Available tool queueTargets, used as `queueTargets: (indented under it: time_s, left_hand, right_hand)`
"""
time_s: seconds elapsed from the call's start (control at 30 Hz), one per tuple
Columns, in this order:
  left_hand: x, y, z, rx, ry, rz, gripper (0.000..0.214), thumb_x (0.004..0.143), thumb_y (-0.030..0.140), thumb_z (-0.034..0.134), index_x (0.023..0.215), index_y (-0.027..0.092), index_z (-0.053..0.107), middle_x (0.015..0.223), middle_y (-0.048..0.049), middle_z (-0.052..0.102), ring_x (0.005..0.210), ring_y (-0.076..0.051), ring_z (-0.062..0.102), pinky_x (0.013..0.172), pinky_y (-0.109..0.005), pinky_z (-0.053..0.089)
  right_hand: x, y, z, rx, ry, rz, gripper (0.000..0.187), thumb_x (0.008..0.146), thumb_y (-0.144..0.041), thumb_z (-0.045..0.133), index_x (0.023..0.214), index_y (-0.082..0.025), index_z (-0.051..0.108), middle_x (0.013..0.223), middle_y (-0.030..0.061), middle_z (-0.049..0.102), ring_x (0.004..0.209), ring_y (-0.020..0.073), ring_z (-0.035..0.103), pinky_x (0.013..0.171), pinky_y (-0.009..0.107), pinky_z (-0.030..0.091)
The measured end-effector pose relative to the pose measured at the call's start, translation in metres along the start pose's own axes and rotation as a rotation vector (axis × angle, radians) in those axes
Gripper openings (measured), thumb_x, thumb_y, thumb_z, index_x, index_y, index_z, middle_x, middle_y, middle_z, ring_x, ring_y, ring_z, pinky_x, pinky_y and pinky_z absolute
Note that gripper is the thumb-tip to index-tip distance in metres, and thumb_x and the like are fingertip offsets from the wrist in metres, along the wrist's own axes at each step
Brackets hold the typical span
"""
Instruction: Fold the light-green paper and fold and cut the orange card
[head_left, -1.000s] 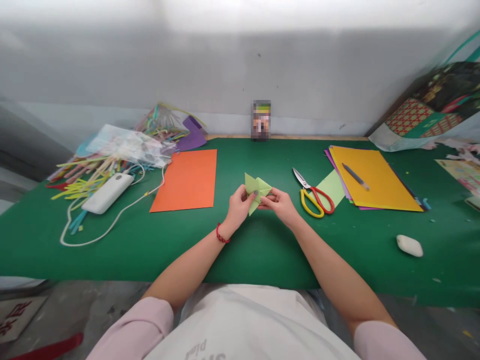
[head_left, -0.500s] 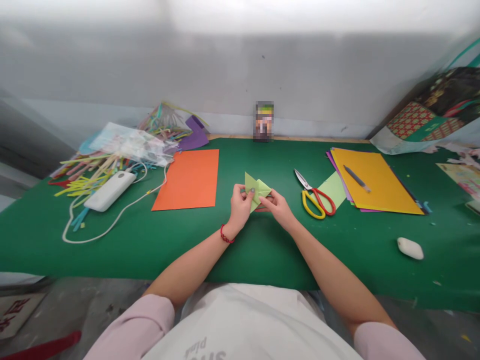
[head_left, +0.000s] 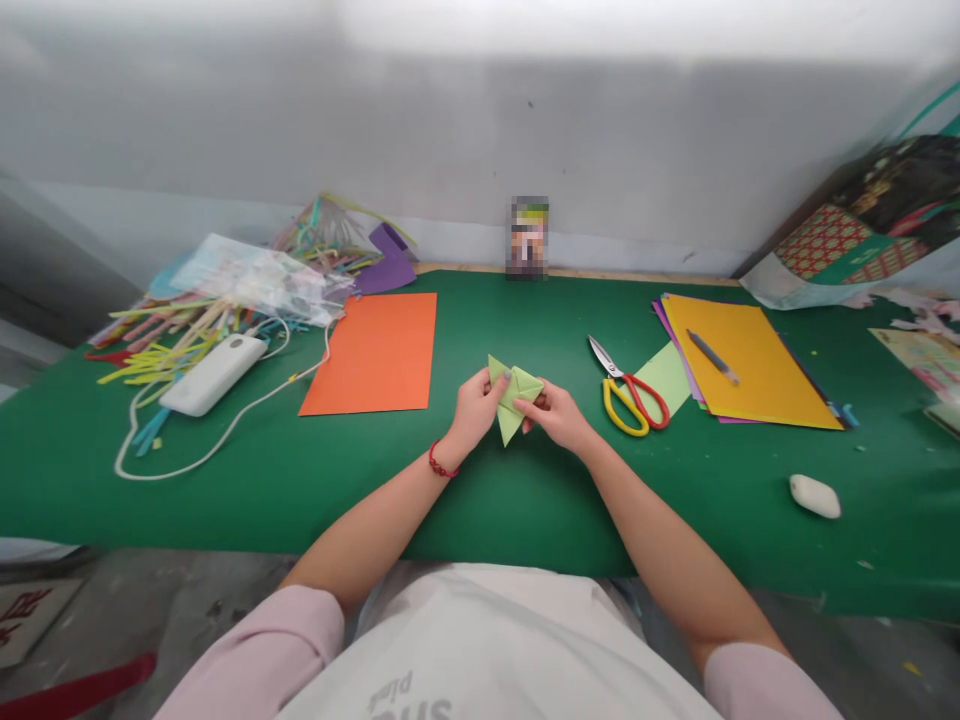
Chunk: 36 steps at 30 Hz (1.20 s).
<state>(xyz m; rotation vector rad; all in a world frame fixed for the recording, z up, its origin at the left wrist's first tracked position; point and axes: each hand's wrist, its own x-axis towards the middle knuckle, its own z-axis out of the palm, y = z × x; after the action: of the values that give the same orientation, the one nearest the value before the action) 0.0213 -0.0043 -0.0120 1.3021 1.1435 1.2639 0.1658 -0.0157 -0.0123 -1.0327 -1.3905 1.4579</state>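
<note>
Left hand (head_left: 475,404) and right hand (head_left: 559,411) pinch pale-green, pointed folded-paper piece (head_left: 516,389) between them, neither nearer; longest tip toward white cloth shirt (head_left: 487,640).

Near 6 o'clock from the middle of the view, the white shirt (head_left: 517,640) carries grey print that stands upside down: a small word that seems to begin "pin", its last letter unsure, and larger letters cut off by the bottom edge. At 8 o'clock a pale board (head_left: 37,625) bears dark red characters, cropped at the left edge and too blurred to read. Just above 3 o'clock, faint light marks on the patterned bag's (head_left: 806,245) teal band (head_left: 855,262) are too small to make out.
</note>
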Motion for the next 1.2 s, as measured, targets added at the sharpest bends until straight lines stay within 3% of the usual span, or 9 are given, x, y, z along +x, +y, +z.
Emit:
queueTargets:
  time_s: [0.37,0.6,0.73,0.83,1.0,1.2]
  left_hand:
    - [-0.004,0.001,0.004,0.045,0.086,0.055,0.036,0.079,0.050,0.058,0.065,0.017,0.054,0.055,0.0036,0.045,0.051,-0.010,0.041,0.048,-0.022,0.032]
    - [-0.005,0.001,0.005,0.161,-0.001,0.173,0.038,0.082,0.049,0.056,0.060,0.018,0.051,0.055,0.0032,0.043,0.051,-0.010,0.039,0.049,-0.024,0.032]
    - [-0.008,0.002,0.007,0.190,0.108,0.300,0.041,0.086,0.045,0.052,0.057,0.017,0.048,0.060,0.0021,0.046,0.056,-0.009,0.043,0.052,-0.022,0.035]
    - [-0.010,0.005,0.007,0.204,0.148,0.304,0.042,0.087,0.043,0.051,0.055,0.017,0.044,0.056,0.0035,0.042,0.050,-0.008,0.040,0.048,-0.021,0.033]
    - [-0.012,0.007,0.007,0.227,0.152,0.283,0.040,0.088,0.039,0.050,0.055,0.018,0.043,0.053,0.0046,0.041,0.046,-0.008,0.038,0.045,-0.021,0.030]
    - [-0.011,0.005,0.005,0.306,0.152,0.381,0.036,0.090,0.036,0.048,0.059,0.018,0.047,0.056,0.0034,0.044,0.051,-0.008,0.042,0.050,-0.021,0.034]
  right_hand:
    - [0.000,-0.001,0.007,-0.002,-0.006,0.037,0.040,0.063,-0.054,0.071,0.078,-0.022,0.052,0.059,-0.0035,0.060,0.048,0.0150,0.060,0.046,0.028,0.049]
    - [-0.002,-0.001,0.008,-0.136,0.189,-0.064,0.045,0.076,-0.067,0.050,0.065,-0.023,0.047,0.045,-0.0054,0.050,0.038,0.0124,0.051,0.038,0.025,0.042]
    - [-0.003,-0.001,0.013,-0.128,0.117,-0.088,0.044,0.078,-0.066,0.048,0.072,-0.022,0.050,0.041,-0.0052,0.052,0.034,0.0118,0.048,0.036,0.024,0.038]
    - [-0.003,0.000,0.017,-0.092,0.064,-0.080,0.043,0.079,-0.064,0.049,0.068,-0.022,0.048,0.039,-0.0049,0.053,0.033,0.0111,0.047,0.036,0.023,0.038]
    - [-0.002,0.005,0.020,-0.034,0.044,-0.081,0.043,0.079,-0.063,0.050,0.067,-0.022,0.047,0.040,-0.0052,0.054,0.034,0.0106,0.048,0.037,0.022,0.038]
    - [-0.003,0.006,0.021,-0.033,0.093,-0.111,0.042,0.077,-0.063,0.053,0.068,-0.022,0.047,0.043,-0.0060,0.053,0.037,0.0106,0.050,0.039,0.023,0.041]
